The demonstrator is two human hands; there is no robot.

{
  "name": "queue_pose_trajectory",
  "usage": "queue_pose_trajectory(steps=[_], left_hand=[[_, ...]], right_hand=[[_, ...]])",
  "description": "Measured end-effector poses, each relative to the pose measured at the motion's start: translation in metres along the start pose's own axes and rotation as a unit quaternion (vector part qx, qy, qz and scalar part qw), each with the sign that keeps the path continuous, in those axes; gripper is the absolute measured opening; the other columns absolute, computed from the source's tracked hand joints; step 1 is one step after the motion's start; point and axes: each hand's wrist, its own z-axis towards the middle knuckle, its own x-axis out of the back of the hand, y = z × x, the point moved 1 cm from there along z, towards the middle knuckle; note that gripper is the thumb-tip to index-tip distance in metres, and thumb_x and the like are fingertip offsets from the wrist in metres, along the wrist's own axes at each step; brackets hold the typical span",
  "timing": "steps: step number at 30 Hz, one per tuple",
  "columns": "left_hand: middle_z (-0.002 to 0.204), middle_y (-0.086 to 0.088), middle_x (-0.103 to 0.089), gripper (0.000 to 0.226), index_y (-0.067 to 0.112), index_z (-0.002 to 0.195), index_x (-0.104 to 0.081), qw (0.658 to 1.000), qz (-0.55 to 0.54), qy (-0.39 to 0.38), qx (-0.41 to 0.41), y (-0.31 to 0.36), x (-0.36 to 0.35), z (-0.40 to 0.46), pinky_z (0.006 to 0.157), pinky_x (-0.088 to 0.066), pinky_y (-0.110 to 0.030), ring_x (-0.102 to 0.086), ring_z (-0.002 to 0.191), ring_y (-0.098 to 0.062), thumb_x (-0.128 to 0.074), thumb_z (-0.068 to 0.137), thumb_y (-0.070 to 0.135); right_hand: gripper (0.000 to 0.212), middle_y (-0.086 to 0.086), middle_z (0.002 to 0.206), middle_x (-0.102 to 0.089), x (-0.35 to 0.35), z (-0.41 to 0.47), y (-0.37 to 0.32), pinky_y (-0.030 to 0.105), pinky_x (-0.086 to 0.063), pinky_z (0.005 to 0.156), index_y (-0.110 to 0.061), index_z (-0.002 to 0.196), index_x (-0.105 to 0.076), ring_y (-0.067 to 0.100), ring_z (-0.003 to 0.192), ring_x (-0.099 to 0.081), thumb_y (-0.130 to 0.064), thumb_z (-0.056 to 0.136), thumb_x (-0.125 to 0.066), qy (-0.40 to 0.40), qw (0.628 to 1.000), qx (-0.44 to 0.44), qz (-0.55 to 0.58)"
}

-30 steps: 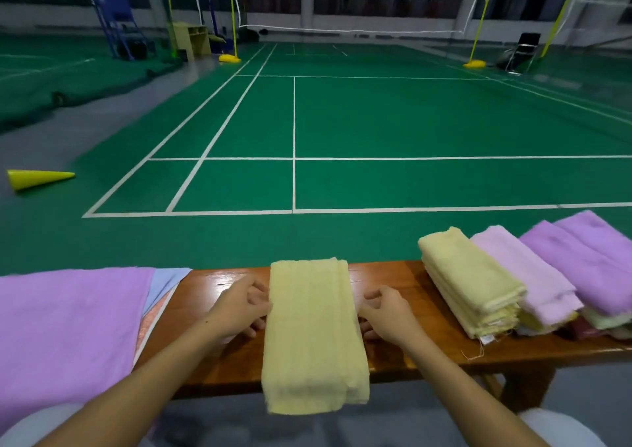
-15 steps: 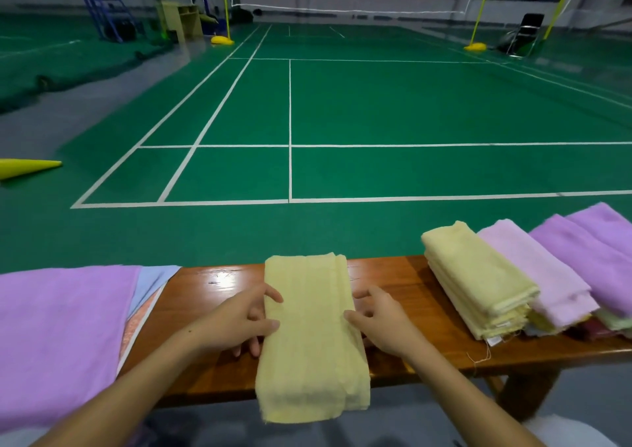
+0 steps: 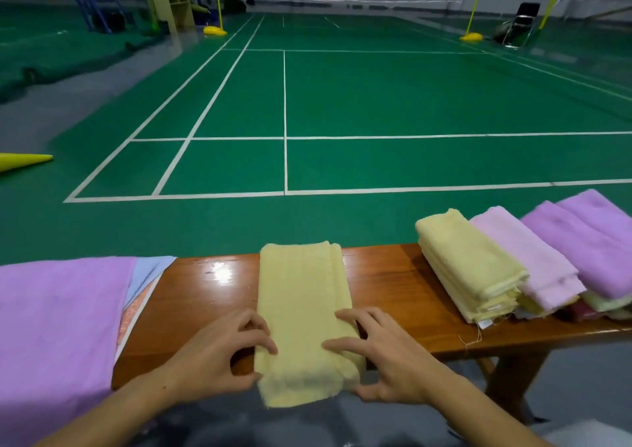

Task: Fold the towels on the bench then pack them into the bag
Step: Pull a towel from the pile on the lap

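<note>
A long pale-yellow terry towel (image 3: 302,313) folded into a strip lies across the glossy wooden bench (image 3: 393,296), its near end overhanging. The left hand (image 3: 219,354) and right hand (image 3: 383,354) pinch that near end's corners, likely to fold it away toward the far edge.

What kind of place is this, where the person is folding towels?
Most likely an indoor badminton hall. A green court with white lines lies beyond the wooden bench, a net hangs between yellow posts, and a yellow cone lies on the floor.
</note>
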Motion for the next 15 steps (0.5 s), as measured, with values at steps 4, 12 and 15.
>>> queue_pose_trajectory(steps=[4, 12, 15], left_hand=[[0.141, 0.016, -0.045, 0.059, 0.052, 0.135, -0.051, 0.989, 0.136, -0.012, -0.051, -0.001, -0.012, 0.002, 0.098, -0.046, -0.021, -0.045, 0.124, -0.003, -0.072, 0.08, 0.053], [0.128, 0.001, -0.058, 0.038, 0.043, 0.121, -0.066, 0.978, 0.161, 0.089, -0.095, 0.007, -0.021, 0.004, 0.075, -0.041, -0.025, -0.051, 0.092, -0.013, -0.081, 0.086, 0.046], [0.123, 0.003, -0.061, 0.021, 0.04, 0.114, -0.073, 0.975, 0.13, 0.142, -0.114, 0.009, -0.021, 0.004, 0.074, -0.039, -0.024, -0.05, 0.09, -0.011, -0.075, 0.093, 0.042]], right_hand=[[0.092, -0.007, 0.17, -0.004, -0.011, -0.002, 0.001, 0.043, -0.021, 0.124, -0.058, 0.156, -0.015, 0.021, 0.154, -0.007, -0.057, 0.085, -0.074, 0.004, 0.997, 0.006, -0.08], [0.077, -0.002, 0.167, -0.025, -0.03, 0.009, 0.007, 0.042, -0.038, 0.118, -0.055, 0.154, -0.026, 0.025, 0.148, -0.027, -0.053, 0.091, -0.07, 0.08, 0.988, 0.008, -0.135], [0.055, -0.004, 0.158, -0.039, -0.032, 0.01, 0.006, 0.039, -0.044, 0.111, -0.054, 0.148, -0.042, 0.021, 0.14, -0.037, -0.06, 0.096, -0.057, 0.129, 0.984, 0.022, -0.117]])
